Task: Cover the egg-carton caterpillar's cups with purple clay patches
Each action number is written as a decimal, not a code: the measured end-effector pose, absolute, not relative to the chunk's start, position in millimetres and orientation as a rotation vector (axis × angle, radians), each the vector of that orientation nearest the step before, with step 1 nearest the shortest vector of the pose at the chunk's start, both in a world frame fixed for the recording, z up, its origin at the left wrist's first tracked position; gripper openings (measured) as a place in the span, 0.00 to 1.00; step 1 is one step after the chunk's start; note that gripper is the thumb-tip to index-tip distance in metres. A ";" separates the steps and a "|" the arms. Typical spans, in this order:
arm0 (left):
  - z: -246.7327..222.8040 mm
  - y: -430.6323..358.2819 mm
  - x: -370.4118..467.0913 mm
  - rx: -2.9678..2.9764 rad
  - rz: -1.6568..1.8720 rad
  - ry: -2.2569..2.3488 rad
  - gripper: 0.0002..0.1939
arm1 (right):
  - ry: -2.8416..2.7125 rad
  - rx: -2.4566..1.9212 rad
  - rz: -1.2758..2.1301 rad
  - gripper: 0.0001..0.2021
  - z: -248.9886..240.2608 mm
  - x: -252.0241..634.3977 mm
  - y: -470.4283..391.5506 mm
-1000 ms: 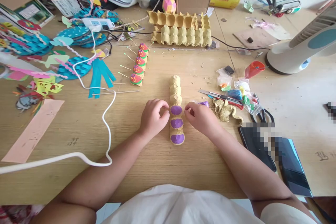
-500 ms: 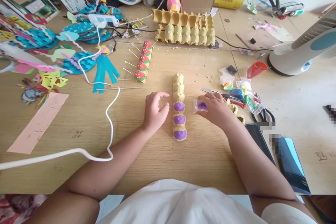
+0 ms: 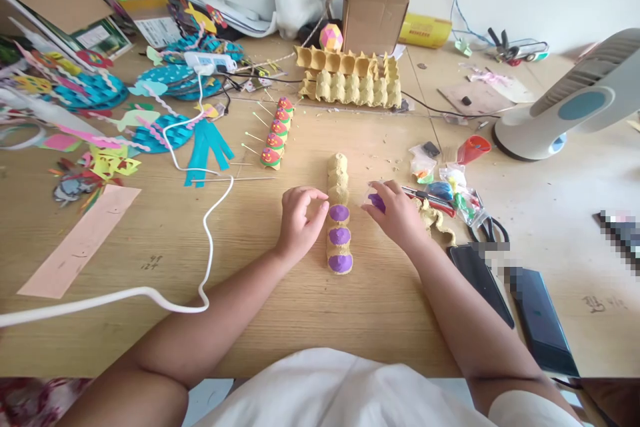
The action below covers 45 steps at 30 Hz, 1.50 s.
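A strip of egg carton (image 3: 339, 177) lies lengthwise before me. Its three nearest bumps carry purple clay (image 3: 340, 236); the farther ones are bare. Just left of the strip is my left hand (image 3: 301, 221), fingers curved, with a narrow gap between thumb and forefinger and nothing visible in it. On the other side, my right hand (image 3: 397, 215) grips a small clear bag of purple clay (image 3: 377, 202), its fingers partly covering the bag. Farther back on the left stands a finished-looking carton caterpillar (image 3: 276, 140) with red and green faces and pin-like feelers.
Egg carton trays (image 3: 357, 90) sit at the back. To the right are clay bags (image 3: 441, 190), a red cutter knife (image 3: 440, 205), carton scraps (image 3: 440, 221), black phones (image 3: 483, 283) and a white lamp-like device (image 3: 525, 127). A white cable (image 3: 207, 233) crosses the left side.
My view has tilted up slightly. The left thumb and forefinger have come closer together, nearer the strip. My right hand, still gripping the bag, has turned slightly.
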<state>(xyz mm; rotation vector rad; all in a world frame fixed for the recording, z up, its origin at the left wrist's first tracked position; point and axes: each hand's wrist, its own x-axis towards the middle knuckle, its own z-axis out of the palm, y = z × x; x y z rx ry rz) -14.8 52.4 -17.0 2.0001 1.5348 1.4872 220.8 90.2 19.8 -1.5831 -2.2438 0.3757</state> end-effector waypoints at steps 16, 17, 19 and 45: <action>2.7 49.4 -5.8 2.085 1.452 1.346 0.05 | -2.145 -0.962 0.573 0.25 14.7 203.7 77.6; 4.2 51.0 -4.6 2.075 1.451 1.327 0.04 | -2.159 -0.936 0.572 0.25 17.1 204.5 77.8; 7.3 56.3 -3.1 2.031 1.451 1.311 0.04 | -2.174 -0.909 0.556 0.25 21.3 205.8 79.6; 4.5 77.7 9.6 2.353 1.392 1.132 0.05 | -1.728 -1.190 0.215 0.08 -4.1 177.4 70.9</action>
